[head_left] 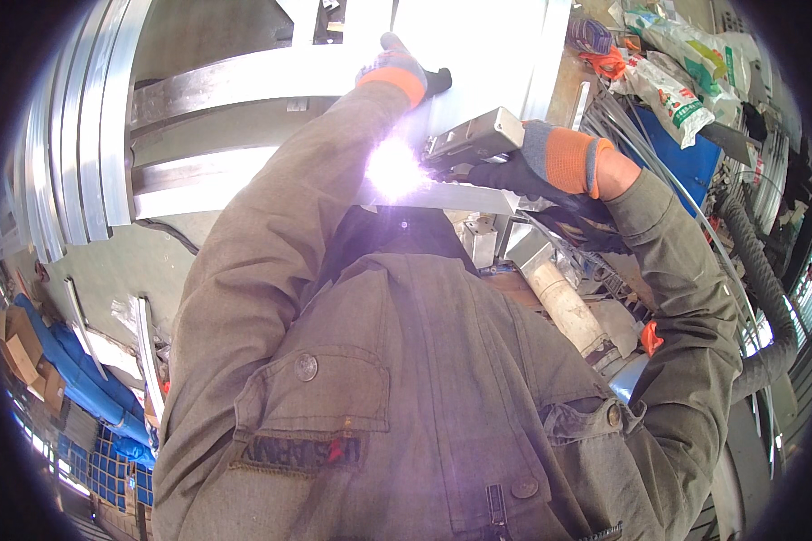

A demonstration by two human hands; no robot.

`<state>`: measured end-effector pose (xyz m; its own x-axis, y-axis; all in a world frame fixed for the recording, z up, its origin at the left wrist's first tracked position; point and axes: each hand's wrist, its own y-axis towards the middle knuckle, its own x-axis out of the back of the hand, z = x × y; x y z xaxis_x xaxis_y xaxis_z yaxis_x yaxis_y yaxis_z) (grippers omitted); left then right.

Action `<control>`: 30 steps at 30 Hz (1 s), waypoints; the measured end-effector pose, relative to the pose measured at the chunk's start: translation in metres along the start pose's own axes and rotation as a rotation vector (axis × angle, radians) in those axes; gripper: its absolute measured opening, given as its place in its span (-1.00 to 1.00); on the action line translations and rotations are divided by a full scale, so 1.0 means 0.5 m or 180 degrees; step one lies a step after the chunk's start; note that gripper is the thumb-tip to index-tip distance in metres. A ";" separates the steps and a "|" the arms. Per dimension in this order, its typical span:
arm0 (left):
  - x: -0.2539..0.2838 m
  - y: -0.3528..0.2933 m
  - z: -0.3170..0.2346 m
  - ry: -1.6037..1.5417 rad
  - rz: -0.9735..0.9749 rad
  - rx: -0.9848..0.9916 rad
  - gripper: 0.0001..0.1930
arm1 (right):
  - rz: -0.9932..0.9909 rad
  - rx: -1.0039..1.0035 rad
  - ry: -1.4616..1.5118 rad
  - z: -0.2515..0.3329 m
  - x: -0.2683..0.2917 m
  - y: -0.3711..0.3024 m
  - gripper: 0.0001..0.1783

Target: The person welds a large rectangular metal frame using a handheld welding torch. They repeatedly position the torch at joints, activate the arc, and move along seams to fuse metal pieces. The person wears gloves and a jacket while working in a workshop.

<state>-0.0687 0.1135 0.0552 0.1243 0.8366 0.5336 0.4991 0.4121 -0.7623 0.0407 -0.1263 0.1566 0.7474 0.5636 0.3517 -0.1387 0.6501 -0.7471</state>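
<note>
A blinding white-violet welding arc point(395, 169) burns at the near edge of the metal frame point(235, 90), washing out what lies beside it. My right hand point(555, 158), in a grey, orange and black glove, is closed on a welding torch point(475, 140) with a boxy metal body. The torch's left end points into the glare. Farther up, my left hand point(393, 70) wears a matching glove and rests on the frame beside a bright metal sheet point(483, 54). Its dark thumb stands apart from the fingers, which are partly lost in the light.
Long silvery metal profiles point(86, 126) stand in a row at left. Plastic bags point(668, 95), thin rods and a thick ribbed hose point(758, 261) crowd the right. A pale cylinder point(564, 302) lies below the torch. Blue wrapped material point(81, 370) and cardboard boxes point(27, 352) are at lower left.
</note>
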 end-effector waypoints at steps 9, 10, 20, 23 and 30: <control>-0.022 0.023 0.010 -0.0114 -0.0060 0.0096 -0.30 | 0.0021 0.0011 0.0116 0.034 0.011 -0.013 -0.55; -0.026 0.031 0.014 -0.0077 0.0008 0.0069 -0.18 | 0.0018 0.0006 0.0112 0.036 0.013 -0.016 -0.55; -0.014 0.034 -0.003 0.0388 0.0140 0.0202 0.21 | -0.0002 -0.0052 0.0224 0.079 0.042 -0.049 -0.54; -0.007 0.024 -0.007 0.0330 0.0000 0.0163 0.20 | 0.0013 -0.0052 0.0368 0.113 0.055 -0.052 -0.54; -0.016 0.012 0.012 -0.0150 0.0009 0.0038 -0.22 | -0.0158 0.0024 0.0575 0.132 0.057 -0.069 -0.54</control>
<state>-0.0720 0.1115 0.0443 0.0849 0.8537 0.5138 0.4884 0.4138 -0.7683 0.0238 -0.0989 0.2298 0.8579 0.4305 0.2806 -0.1030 0.6790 -0.7269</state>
